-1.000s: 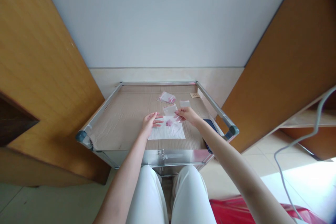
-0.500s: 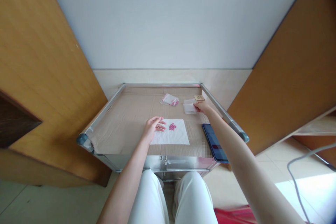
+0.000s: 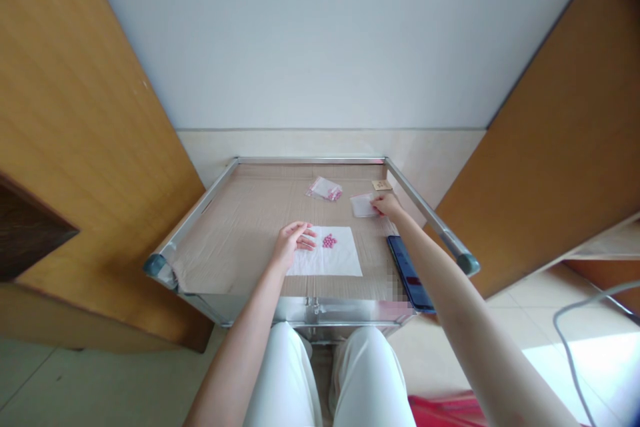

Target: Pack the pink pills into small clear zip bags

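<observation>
A white paper sheet (image 3: 336,259) lies on the cardboard-lined metal tray (image 3: 240,227), with a small pile of pink pills (image 3: 329,240) on it. My left hand (image 3: 293,242) rests on the sheet's left edge, fingers stretched toward the pills and holding nothing. My right hand (image 3: 387,205) reaches to the far right and pinches the edge of an empty clear zip bag (image 3: 363,205) lying on the cardboard. Another clear bag with pink pills (image 3: 325,189) sits further back.
A dark phone (image 3: 410,275) lies at the tray's right front under my right forearm. A small tan tag (image 3: 381,185) sits near the back right rail. Wooden panels flank the cart; a grey cable (image 3: 575,333) hangs at right.
My right hand carried the empty clear bag from above the paper to the far right and set it down; the pink pills now lie loose on the sheet. The left hand stayed put.
</observation>
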Demonstrator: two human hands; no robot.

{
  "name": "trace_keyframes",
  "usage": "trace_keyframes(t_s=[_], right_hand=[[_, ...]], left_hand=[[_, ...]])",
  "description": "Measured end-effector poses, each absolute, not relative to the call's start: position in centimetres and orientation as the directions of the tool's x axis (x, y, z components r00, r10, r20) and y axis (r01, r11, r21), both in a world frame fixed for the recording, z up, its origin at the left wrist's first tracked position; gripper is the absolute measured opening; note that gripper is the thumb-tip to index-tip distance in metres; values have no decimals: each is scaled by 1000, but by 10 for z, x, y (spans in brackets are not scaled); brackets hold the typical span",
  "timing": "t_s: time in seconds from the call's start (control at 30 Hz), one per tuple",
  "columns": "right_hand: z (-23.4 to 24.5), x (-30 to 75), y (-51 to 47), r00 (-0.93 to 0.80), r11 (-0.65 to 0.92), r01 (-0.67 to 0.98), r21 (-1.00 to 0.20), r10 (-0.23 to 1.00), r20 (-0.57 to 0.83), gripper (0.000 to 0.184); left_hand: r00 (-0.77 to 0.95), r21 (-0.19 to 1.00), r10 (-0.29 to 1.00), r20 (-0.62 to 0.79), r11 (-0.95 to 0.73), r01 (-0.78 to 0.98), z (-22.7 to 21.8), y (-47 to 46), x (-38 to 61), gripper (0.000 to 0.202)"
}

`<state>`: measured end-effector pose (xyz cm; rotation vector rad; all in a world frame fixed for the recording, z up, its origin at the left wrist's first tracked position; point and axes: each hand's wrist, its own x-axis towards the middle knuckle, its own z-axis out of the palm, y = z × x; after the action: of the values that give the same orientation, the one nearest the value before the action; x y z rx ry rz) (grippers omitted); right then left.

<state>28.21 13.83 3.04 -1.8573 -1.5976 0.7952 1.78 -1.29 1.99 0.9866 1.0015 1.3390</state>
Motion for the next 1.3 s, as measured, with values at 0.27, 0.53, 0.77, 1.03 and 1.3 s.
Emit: trace_keyframes(t_s=[0.27,0.53,0.77,1.03,1.3], right_hand=[[34,281,140,141,-85,903,-421,984,104,21],[44,221,134,-207,290,920,-263,931,301,28],[43,175,149,-182,231,949,-216,957,224,36],[39,160,152,-173,221,968,-121,931,320,29],[34,155,159,-16,91,962,-257,960,279,27]], left_hand=[[-20,961,1000,7,-12,-276,21,-14,18,32],[-156,975,987,-39,3,-223,14,-8,16,28],[-213,978,976,-37,-9,-209,12,-6,15,28],[-204,974,977,-57,10,-224,13,-4,14,24],[-195,976,980,-41,-3,-218,16,-5,14,23]])
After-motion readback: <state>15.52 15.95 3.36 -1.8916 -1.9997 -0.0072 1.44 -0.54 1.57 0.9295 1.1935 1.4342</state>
